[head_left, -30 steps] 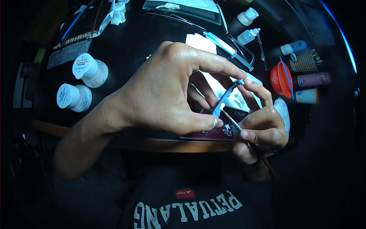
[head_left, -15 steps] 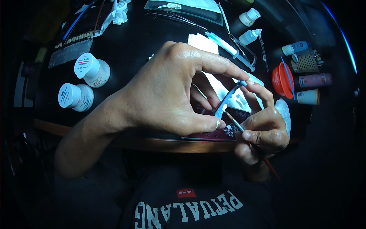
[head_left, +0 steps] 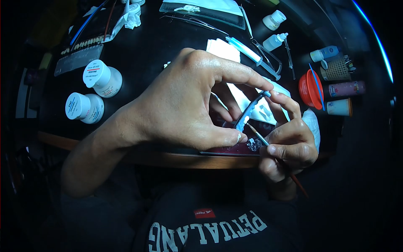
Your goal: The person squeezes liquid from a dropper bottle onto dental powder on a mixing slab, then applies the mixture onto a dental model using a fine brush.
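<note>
My left hand (head_left: pixel 189 101) grips a thin curved blue dental piece (head_left: pixel 252 108) between its thumb at the lower end and its index finger at the upper end. Small white material shows on the piece's lower inner side. Closed round a slim brush (head_left: pixel 261 137) is my right hand (head_left: pixel 291 145), with the brush tip right beside the white material; whether they touch is too small to tell. One of my right fingers rests near the piece's upper end. Below the piece, a dark red plate (head_left: pixel 226 148) carries some whitish residue.
Two white-lidded jars (head_left: pixel 103 79) (head_left: pixel 85 108) stand at left, below a row of tooth-coloured samples (head_left: pixel 84 43). Beyond my hands lie white tissue (head_left: pixel 223 49), a syringe (head_left: pixel 247 50) and tweezers (head_left: pixel 195 21). Small bottles (head_left: pixel 275 41) and a red bowl (head_left: pixel 310 89) are at right.
The brush tip has drawn back slightly from the white material on the blue piece. Both hands keep nearly the same hold and place.
</note>
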A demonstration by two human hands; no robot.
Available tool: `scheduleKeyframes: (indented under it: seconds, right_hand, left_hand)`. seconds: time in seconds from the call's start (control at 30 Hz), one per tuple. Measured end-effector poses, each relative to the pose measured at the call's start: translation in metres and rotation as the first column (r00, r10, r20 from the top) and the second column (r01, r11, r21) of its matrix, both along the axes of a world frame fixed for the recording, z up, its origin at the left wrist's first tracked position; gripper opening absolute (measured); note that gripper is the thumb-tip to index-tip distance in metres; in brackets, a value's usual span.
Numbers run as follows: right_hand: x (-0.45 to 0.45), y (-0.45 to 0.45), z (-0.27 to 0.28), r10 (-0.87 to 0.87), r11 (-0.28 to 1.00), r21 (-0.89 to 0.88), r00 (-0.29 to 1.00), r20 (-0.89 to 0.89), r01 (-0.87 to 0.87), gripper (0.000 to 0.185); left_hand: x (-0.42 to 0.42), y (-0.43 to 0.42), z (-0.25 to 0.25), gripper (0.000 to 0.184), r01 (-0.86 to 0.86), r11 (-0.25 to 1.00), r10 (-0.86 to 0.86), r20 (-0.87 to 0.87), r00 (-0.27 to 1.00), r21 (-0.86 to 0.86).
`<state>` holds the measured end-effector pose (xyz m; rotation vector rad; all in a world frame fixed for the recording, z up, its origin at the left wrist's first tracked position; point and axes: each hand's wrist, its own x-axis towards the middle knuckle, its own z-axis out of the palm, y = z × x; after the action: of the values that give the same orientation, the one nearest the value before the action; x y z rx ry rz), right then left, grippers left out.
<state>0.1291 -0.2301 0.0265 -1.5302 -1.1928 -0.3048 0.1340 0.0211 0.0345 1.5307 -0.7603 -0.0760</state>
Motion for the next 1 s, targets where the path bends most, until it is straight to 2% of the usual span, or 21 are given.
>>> scheduleKeyframes:
  seconds: [1.0]
  right_hand:
    - [-0.0017,0.0005,-0.0016,-0.014,1.000,0.002,1.000,0.010,0.014,0.024]
  left_hand:
    - [0.0006,-0.0009,-0.0006,0.060,-0.012,1.000,0.012,0.033,0.999,0.001]
